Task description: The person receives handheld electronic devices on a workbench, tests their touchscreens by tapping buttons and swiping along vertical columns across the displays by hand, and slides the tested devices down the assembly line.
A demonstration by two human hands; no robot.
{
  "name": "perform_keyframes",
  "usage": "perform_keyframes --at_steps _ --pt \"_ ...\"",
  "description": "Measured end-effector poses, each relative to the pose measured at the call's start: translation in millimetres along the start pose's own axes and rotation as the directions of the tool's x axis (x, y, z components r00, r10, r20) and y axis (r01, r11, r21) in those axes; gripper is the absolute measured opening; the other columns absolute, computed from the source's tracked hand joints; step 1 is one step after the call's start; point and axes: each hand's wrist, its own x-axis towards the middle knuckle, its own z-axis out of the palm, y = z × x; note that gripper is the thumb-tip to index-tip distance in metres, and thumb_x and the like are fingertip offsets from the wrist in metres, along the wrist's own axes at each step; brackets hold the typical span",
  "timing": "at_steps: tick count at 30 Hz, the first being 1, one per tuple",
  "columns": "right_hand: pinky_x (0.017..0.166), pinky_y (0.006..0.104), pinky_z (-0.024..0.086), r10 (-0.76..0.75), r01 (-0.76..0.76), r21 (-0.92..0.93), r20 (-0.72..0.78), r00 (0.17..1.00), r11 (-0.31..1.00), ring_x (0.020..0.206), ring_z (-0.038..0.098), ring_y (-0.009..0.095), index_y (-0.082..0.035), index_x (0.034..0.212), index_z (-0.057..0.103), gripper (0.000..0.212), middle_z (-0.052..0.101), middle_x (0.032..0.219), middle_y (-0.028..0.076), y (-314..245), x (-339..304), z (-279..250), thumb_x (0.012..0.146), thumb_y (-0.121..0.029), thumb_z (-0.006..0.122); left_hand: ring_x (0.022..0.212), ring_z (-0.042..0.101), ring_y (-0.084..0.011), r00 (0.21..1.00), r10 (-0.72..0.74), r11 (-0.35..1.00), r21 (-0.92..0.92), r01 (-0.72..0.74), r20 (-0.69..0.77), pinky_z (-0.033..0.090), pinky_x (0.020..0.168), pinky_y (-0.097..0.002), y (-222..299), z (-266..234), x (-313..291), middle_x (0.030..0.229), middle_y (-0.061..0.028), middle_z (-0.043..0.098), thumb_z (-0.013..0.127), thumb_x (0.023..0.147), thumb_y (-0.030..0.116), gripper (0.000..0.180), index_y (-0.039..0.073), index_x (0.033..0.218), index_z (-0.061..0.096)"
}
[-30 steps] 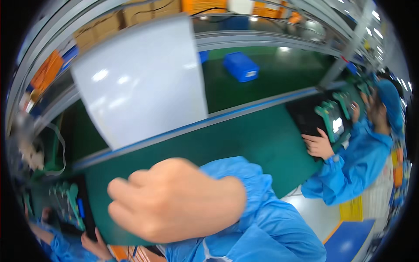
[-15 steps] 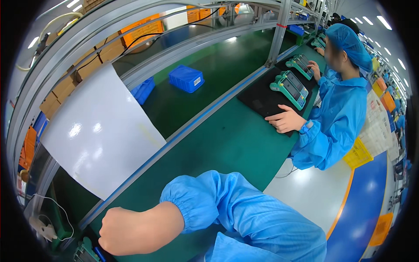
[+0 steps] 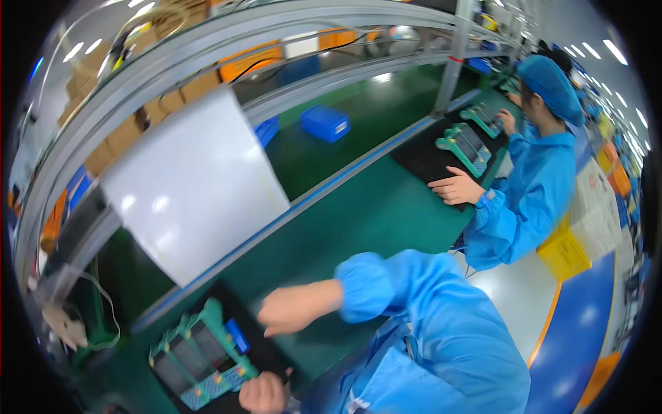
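A green-framed handheld device (image 3: 207,359) with dark screens and blue keypads lies on a black mat (image 3: 265,355) at the lower left; motion blurs it. A small blue strip (image 3: 238,336) sits along its right side. At the device's lower right corner is my left hand (image 3: 264,393), its fingers curled in; what they hold, if anything, is hidden. My right hand (image 3: 298,308) hovers just right of the device and mat, closed with its back up. It is smeared, and its fingertips cannot be seen.
Across the green bench (image 3: 345,228), a co-worker (image 3: 531,186) in blue handles similar green devices (image 3: 465,148) on a black mat. A white sheet (image 3: 200,186) leans on the metal frame. Blue bins (image 3: 325,124) stand behind the rail. White cable (image 3: 110,303) hangs at left.
The view has swung down and left, bringing the device and my left hand into sight. My right hand, still closed, now appears farther right and higher.
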Motion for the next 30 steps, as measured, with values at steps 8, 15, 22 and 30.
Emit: perform_keyframes --at_steps 8,15,22,30 --pt "0.066 0.0272 0.055 0.709 -0.200 0.929 -0.088 0.700 0.312 0.086 0.061 0.013 0.006 0.139 0.035 0.060 0.063 0.100 0.007 19 -85 37 0.090 -0.013 0.064 0.057 0.052 -0.0124 0.940 0.084 0.948 -0.263 -0.177 -0.329 0.034 0.048 -0.0259 57 25 90 0.062 -0.0010 0.047 0.065 0.084 0.020 0.026 0.008 0.064 0.054" --pt "0.064 0.0201 0.047 0.813 -0.197 0.904 -0.224 0.538 0.379 0.076 0.058 0.006 0.003 0.132 0.047 0.051 0.062 0.089 0.002 30 -105 48 0.084 0.002 0.064 0.070 0.052 -0.0165 0.981 0.122 0.903 -0.394 -0.173 -0.150 0.039 0.058 -0.0276 89 33 91 0.074 -0.0047 0.052 0.066 0.081 0.034 0.029 0.005 0.081 0.061" --pt "0.084 0.0305 0.048 0.628 -0.410 0.477 -0.552 0.548 0.777 0.100 0.057 0.021 0.002 0.129 0.048 0.040 0.055 0.120 0.015 29 -117 58 0.089 -0.001 0.055 0.103 0.056 -0.0383 0.872 -0.467 0.711 -0.524 0.468 0.145 0.047 0.090 -0.0446 -16 -24 49 0.114 -0.0193 0.057 0.074 0.071 0.012 0.053 -0.001 0.119 0.055" --pt "0.109 0.0335 0.030 0.598 0.017 0.739 -0.559 0.574 0.674 0.133 0.037 0.023 0.003 0.146 0.024 0.051 0.038 0.144 0.016 -11 -79 75 0.101 -0.014 0.040 0.126 0.043 -0.0374 0.968 -0.083 0.734 -0.642 0.220 0.237 0.036 0.105 -0.0427 -145 -7 83 0.136 -0.0201 0.047 0.055 0.092 0.017 0.035 -0.001 0.122 0.054"
